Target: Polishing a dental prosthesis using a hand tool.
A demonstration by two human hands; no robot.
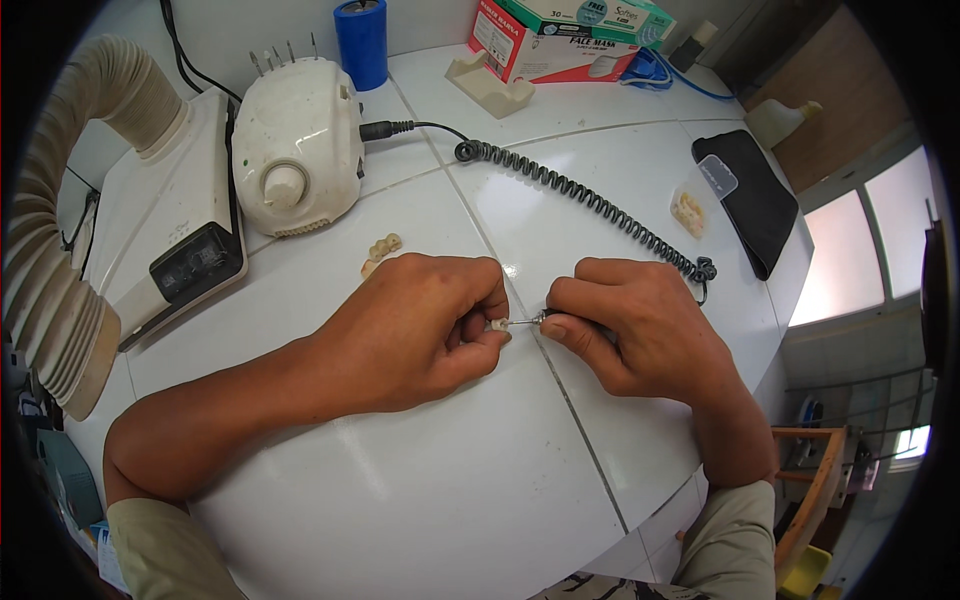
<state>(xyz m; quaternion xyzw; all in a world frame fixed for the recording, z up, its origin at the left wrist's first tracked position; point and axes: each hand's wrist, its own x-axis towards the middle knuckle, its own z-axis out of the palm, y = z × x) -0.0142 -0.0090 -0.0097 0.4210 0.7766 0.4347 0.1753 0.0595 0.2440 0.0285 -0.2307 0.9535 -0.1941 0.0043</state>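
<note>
Left hand (pixel 430 325) pinches small dental piece (pixel 498 325); right hand (pixel 640 325) grips rotary handpiece (pixel 544 317), bur (pixel 523 321) at it. Looks mid-work; amount left unclear. Tooth-coloured bridge (pixel 385 246) lies unheld.

Before you is a white tiled surface (pixel 430 480) with grey joints; at your left stand a hose unit (pixel 190 235) and a white control box (pixel 290 150); toward the back, a blue cylinder (pixel 361 45), a beige rest (pixel 490 90) and a red box (pixel 510 48); nearer you, pale tooth pieces (pixel 384 247); at your right, a coiled cord (pixel 590 198), a clear case (pixel 689 207) and a black pouch (pixel 765 215).
</note>
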